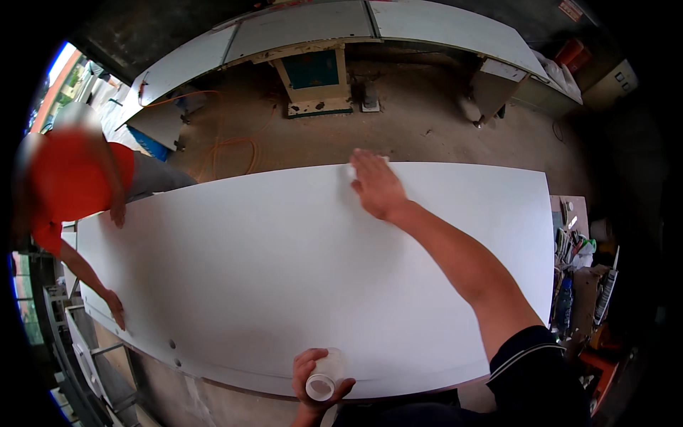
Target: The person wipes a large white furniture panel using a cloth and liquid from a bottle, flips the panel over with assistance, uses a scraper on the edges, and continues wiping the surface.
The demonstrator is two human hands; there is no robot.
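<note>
A large white panel [249, 285] lies flat in front of me. My left hand [306, 370] grips a translucent white plastic jar [331, 373] at the panel's near edge; the jar is tilted with its round mouth towards me. Stretched across the panel, my right arm ends at its far edge, where my right hand [377, 186] presses down. Bits of a white wad [352, 171] show around its fingers, perhaps a cloth; most of it is hidden under the palm.
A co-worker in a red shirt [82, 174] stands at the left end, hands at the panel. On the right a side table holds tools, a blue bottle [564, 302] and a sealant cartridge [606, 295]. An orange hose [235, 142] lies on the floor before a long workbench [306, 32].
</note>
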